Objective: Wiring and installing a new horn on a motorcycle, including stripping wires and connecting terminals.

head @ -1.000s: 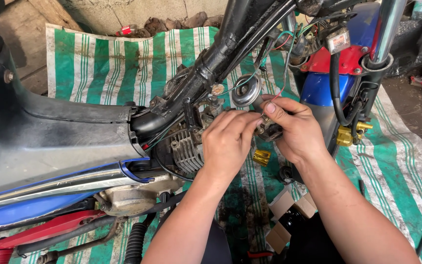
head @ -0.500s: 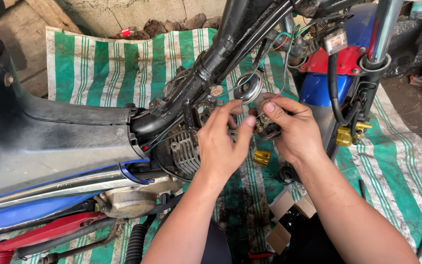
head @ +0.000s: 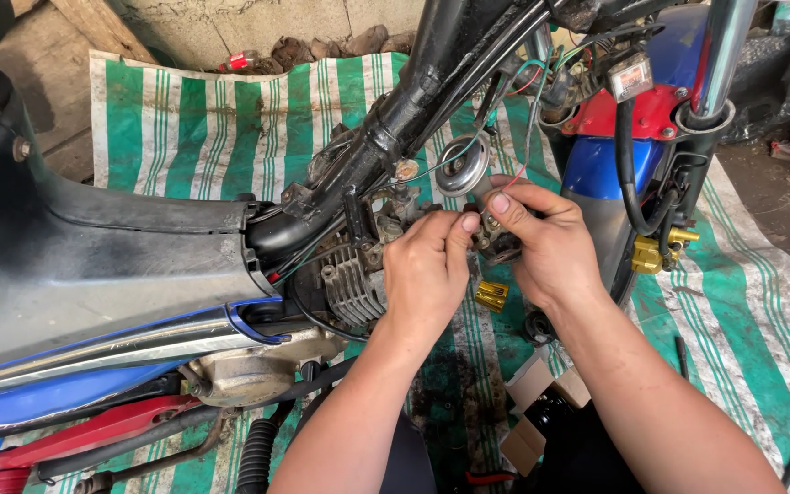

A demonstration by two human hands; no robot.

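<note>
Left hand [head: 427,274] and right hand [head: 541,242] both pinching small dark metal carburettor part [head: 496,240] beside finned grey engine cylinder [head: 351,285], seemingly fitting it, needing steady alignment next.

Not much moved in that second, honestly. The left hand [head: 427,274] has crept up a bit, so its thumb now meets the right hand [head: 541,242] thumb over the small dark metal part [head: 496,240]. A second back, the left fingers lay further across it, covering more.
</note>
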